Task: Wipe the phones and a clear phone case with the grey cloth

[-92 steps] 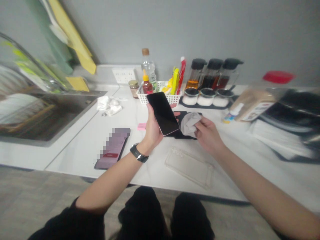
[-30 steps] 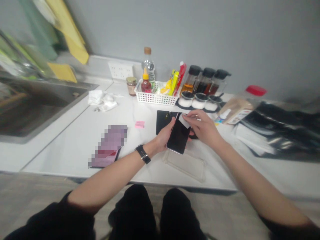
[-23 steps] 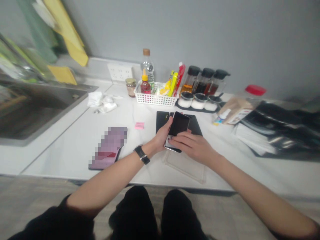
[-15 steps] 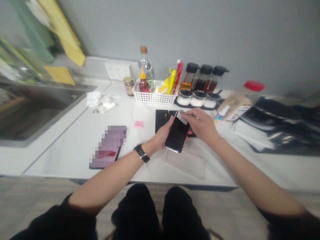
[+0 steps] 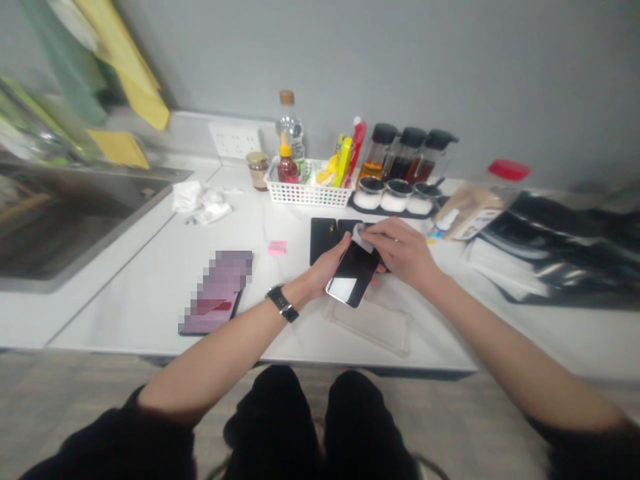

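Note:
My left hand [image 5: 327, 270] is wrapped round a smartphone [image 5: 356, 267] and holds it tilted above the counter, its glossy black screen up. A white patch of reflected light lies across the lower end of the screen. My right hand [image 5: 405, 250] pinches a small whitish wipe [image 5: 361, 237] against the top end of the screen; its exact material is hard to tell. Below the phone lies a clear phone case [image 5: 373, 327]. Behind my left hand rest dark flat devices, one of them a black phone [image 5: 323, 237], partly hidden.
Left of my forearm lies another phone [image 5: 217, 293] with a blurred-out screen. A pink note [image 5: 277, 247] and crumpled white tissues [image 5: 200, 201] are on the counter. Along the wall stand a white basket [image 5: 310, 195], seasoning jars [image 5: 397, 195] and a red-lidded container [image 5: 483, 203]. A sink [image 5: 165, 193] is at left.
The wipe at the phone's top end has shifted and looks more bunched. The phone has tilted slightly, and a bright reflection now shows on its lower screen.

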A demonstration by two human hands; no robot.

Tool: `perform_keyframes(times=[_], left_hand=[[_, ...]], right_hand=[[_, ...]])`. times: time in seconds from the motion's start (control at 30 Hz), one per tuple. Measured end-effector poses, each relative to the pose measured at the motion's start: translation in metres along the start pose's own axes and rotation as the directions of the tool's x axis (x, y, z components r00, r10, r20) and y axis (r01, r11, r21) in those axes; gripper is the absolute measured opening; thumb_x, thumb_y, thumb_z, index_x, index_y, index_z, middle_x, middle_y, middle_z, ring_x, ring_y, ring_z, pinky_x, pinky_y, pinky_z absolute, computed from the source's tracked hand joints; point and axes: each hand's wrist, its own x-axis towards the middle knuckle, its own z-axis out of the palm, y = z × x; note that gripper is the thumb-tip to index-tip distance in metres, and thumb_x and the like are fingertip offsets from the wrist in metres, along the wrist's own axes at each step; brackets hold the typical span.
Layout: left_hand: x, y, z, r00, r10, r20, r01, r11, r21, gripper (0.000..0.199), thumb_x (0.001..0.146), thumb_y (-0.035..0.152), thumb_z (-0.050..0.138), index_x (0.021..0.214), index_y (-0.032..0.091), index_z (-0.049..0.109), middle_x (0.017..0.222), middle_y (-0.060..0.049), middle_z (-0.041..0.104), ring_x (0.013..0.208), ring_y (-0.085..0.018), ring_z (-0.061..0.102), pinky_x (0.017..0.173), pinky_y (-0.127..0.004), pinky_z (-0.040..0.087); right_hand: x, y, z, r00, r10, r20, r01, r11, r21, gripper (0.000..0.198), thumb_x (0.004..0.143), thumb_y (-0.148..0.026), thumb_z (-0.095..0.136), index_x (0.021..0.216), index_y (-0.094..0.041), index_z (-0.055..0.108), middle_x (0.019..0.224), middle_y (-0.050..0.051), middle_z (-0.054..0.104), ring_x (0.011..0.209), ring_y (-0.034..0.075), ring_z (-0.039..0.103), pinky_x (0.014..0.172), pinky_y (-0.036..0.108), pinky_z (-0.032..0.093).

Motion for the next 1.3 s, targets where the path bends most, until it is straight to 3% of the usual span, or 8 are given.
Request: perform_keyframes(times=[0.17, 0.23, 0.43, 0.6, 0.7, 0.93, 1.17, 1.3], left_hand=[[-0.004, 0.004, 0.003, 0.988, 0.144, -0.054, -0.145, 0.989, -0.021, 0.067, 0.114, 0.06, 0.037, 0.124, 0.007, 0.077, 0.09, -0.013, 0.082, 0.067, -0.017, 0.072, 0.067, -0.027, 0.058], [-0.004, 0.006, 0.005, 0.992, 0.125, -0.025, -0.126, 0.992, -0.017, 0.072, 0.114, 0.061, 0.031, 0.126, 0.007, 0.077, 0.094, -0.015, 0.082, 0.07, -0.019, 0.074, 0.067, -0.029, 0.058], [-0.001, 0.003, 0.004, 0.998, -0.006, 0.063, 0.005, 1.0, 0.018, 0.075, 0.114, 0.064, 0.028, 0.127, 0.009, 0.076, 0.097, -0.017, 0.082, 0.078, -0.025, 0.079, 0.072, -0.035, 0.061], [-0.003, 0.0, 0.0, 0.993, 0.098, -0.06, -0.101, 0.993, -0.052, 0.058, 0.114, 0.056, 0.043, 0.114, 0.01, 0.08, 0.084, -0.009, 0.08, 0.066, -0.015, 0.071, 0.069, -0.026, 0.056], [-0.003, 0.002, -0.001, 0.994, 0.108, -0.017, -0.109, 0.994, -0.01, 0.069, 0.112, 0.064, 0.041, 0.124, 0.008, 0.079, 0.094, -0.014, 0.082, 0.073, -0.02, 0.074, 0.072, -0.03, 0.058], [0.001, -0.001, 0.002, 0.995, 0.001, 0.099, -0.002, 1.0, 0.009, 0.076, 0.113, 0.066, 0.03, 0.129, 0.008, 0.077, 0.101, -0.018, 0.082, 0.084, -0.027, 0.08, 0.077, -0.036, 0.06], [-0.003, 0.001, 0.001, 0.993, 0.114, -0.034, -0.115, 0.993, -0.03, 0.065, 0.113, 0.06, 0.042, 0.125, 0.009, 0.079, 0.097, -0.014, 0.083, 0.079, -0.021, 0.077, 0.08, -0.031, 0.06], [-0.003, 0.003, 0.009, 0.997, 0.075, -0.029, -0.077, 0.995, -0.058, 0.064, 0.115, 0.056, 0.037, 0.133, 0.009, 0.076, 0.102, -0.014, 0.084, 0.077, -0.02, 0.077, 0.076, -0.031, 0.06]], right_hand=[[-0.014, -0.06, -0.005, 0.973, -0.197, 0.123, 0.19, 0.98, 0.063, 0.03, 0.105, -0.007, 0.06, 0.129, -0.018, 0.073, 0.11, 0.007, 0.084, 0.106, 0.022, 0.076, 0.082, 0.035, 0.069], [-0.021, -0.055, -0.014, 0.963, -0.224, 0.15, 0.217, 0.974, 0.062, 0.031, 0.104, -0.007, 0.061, 0.131, -0.018, 0.072, 0.113, 0.007, 0.085, 0.109, 0.023, 0.076, 0.08, 0.034, 0.069], [-0.014, 0.007, -0.016, 0.999, -0.015, 0.03, 0.015, 1.0, -0.016, 0.036, 0.103, -0.006, 0.058, 0.126, -0.025, 0.077, 0.109, 0.008, 0.083, 0.103, 0.025, 0.076, 0.08, 0.04, 0.068], [-0.009, -0.042, 0.005, 0.995, -0.084, 0.049, 0.081, 0.995, 0.058, 0.03, 0.104, -0.007, 0.06, 0.124, -0.021, 0.077, 0.108, 0.007, 0.083, 0.106, 0.024, 0.075, 0.086, 0.039, 0.069], [-0.02, -0.063, -0.003, 0.974, -0.197, 0.114, 0.187, 0.978, 0.098, 0.027, 0.103, -0.006, 0.063, 0.125, -0.017, 0.075, 0.112, 0.007, 0.083, 0.109, 0.023, 0.074, 0.084, 0.035, 0.069], [-0.017, 0.002, -0.021, 0.999, -0.033, 0.015, 0.033, 0.999, -0.017, 0.033, 0.104, -0.006, 0.058, 0.123, -0.024, 0.077, 0.107, 0.009, 0.082, 0.101, 0.024, 0.075, 0.079, 0.039, 0.067], [-0.02, -0.061, -0.003, 0.982, -0.169, 0.081, 0.158, 0.979, 0.132, 0.026, 0.103, -0.006, 0.063, 0.123, -0.016, 0.075, 0.11, 0.007, 0.083, 0.108, 0.024, 0.074, 0.085, 0.036, 0.069], [-0.033, -0.039, -0.023, 0.983, -0.123, 0.136, 0.11, 0.989, 0.104, 0.032, 0.101, -0.003, 0.064, 0.124, -0.02, 0.078, 0.113, 0.006, 0.083, 0.112, 0.023, 0.073, 0.087, 0.034, 0.068]])
